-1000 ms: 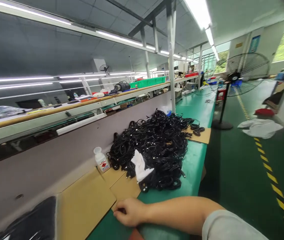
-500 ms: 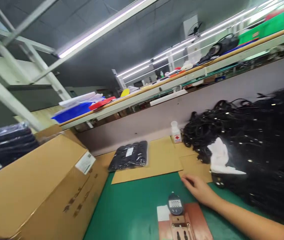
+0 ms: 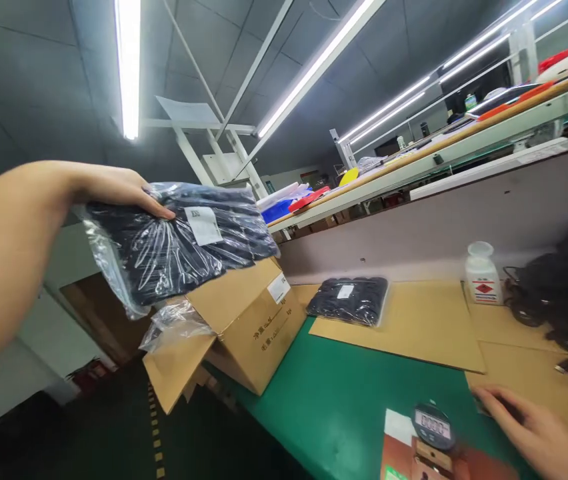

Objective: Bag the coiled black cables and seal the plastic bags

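Observation:
My left hand [image 3: 119,190] grips the upper left edge of a clear plastic bag of black items [image 3: 174,260], its thumb pressed on the front. The bag bears a white label and hangs tilted above an open cardboard box [image 3: 259,340]. Low on the right, my right hand [image 3: 534,427] rests at the edge of a cardboard sheet [image 3: 529,363], thumb and forefinger curled together; what lies at the fingertips is too small to make out. Left of it stands a digital dial gauge [image 3: 433,425] on a brown base, partly cut off by the frame.
A similar bag of black items [image 3: 349,300] lies on cardboard at the back of the green table [image 3: 334,387]. A white bottle [image 3: 483,273] with a red hazard mark stands near a pile of black cables [image 3: 559,293]. A loaded shelf [image 3: 414,170] runs above.
The view has swung left. My left hand has come into sight, holding the plastic bag up over the box. My right hand stays near the cardboard edge.

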Demonstrator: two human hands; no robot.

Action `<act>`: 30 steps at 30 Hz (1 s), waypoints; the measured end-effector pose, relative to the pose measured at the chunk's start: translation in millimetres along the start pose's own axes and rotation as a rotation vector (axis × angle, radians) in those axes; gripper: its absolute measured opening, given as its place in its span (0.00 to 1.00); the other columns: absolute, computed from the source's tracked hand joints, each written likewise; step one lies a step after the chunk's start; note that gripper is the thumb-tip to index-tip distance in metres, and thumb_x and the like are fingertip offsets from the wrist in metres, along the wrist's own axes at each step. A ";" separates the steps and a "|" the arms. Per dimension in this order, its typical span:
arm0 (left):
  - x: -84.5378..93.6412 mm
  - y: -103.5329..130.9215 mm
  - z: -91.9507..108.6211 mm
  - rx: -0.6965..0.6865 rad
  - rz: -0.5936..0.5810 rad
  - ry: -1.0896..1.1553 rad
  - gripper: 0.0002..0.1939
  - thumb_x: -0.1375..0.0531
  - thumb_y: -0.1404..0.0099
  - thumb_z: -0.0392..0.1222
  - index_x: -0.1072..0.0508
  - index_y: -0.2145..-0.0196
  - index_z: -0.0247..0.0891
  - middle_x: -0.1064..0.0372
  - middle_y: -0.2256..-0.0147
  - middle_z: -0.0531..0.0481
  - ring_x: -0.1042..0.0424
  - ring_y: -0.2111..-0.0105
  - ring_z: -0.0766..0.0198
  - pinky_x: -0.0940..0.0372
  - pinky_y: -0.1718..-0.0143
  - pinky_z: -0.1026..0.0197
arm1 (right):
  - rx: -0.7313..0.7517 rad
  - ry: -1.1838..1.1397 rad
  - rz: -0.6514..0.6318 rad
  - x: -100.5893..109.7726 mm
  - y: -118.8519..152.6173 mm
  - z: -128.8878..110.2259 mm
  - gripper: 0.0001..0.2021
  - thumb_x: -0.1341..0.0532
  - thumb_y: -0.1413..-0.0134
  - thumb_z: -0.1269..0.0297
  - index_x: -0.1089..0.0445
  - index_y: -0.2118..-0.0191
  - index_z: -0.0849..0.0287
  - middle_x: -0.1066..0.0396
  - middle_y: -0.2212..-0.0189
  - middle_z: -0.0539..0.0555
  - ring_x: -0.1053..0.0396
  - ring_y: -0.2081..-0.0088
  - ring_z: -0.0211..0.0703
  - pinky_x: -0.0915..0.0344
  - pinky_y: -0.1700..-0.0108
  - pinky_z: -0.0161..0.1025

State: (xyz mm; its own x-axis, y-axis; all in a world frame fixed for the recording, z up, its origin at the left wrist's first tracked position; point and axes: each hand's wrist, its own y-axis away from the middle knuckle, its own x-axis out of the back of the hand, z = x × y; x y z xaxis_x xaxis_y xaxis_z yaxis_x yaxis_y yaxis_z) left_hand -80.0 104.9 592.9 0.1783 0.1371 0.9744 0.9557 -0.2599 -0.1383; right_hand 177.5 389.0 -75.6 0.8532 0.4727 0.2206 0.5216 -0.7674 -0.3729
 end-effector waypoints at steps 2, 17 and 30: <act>-35.4 -1.2 35.8 -0.119 -0.204 0.050 0.32 0.38 0.37 0.53 0.29 0.52 0.13 0.24 0.72 0.49 0.23 0.66 0.62 0.32 0.57 0.57 | -0.074 0.020 -0.068 6.6 0.0 -24.4 0.18 0.44 0.47 0.44 0.24 0.73 0.48 0.19 0.68 0.58 0.21 0.64 0.62 0.26 0.63 0.50; -259.9 -34.5 131.8 -0.395 -0.670 0.423 0.19 0.24 0.59 0.49 0.20 0.75 0.32 0.21 0.75 0.41 0.23 0.76 0.52 0.28 0.75 0.60 | -0.128 -0.033 -0.095 13.1 -0.6 -55.9 0.22 0.49 0.43 0.45 0.28 0.69 0.57 0.24 0.72 0.56 0.26 0.66 0.54 0.34 0.61 0.45; -507.9 -21.7 40.0 -0.131 -0.848 0.859 0.18 0.42 0.29 0.52 0.25 0.62 0.33 0.22 0.64 0.46 0.21 0.64 0.60 0.26 0.57 0.51 | -0.206 0.035 -0.150 15.3 -1.1 -44.1 0.24 0.47 0.43 0.41 0.27 0.65 0.57 0.21 0.66 0.57 0.25 0.59 0.56 0.31 0.55 0.45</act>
State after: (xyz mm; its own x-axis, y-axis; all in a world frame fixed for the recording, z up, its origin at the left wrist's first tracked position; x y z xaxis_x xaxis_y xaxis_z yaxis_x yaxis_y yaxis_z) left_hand -181.9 79.1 93.9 -0.7534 -0.3550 0.5535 0.6536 -0.4966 0.5711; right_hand 190.3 378.0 -32.1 0.7639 0.5756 0.2917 0.6299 -0.7633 -0.1433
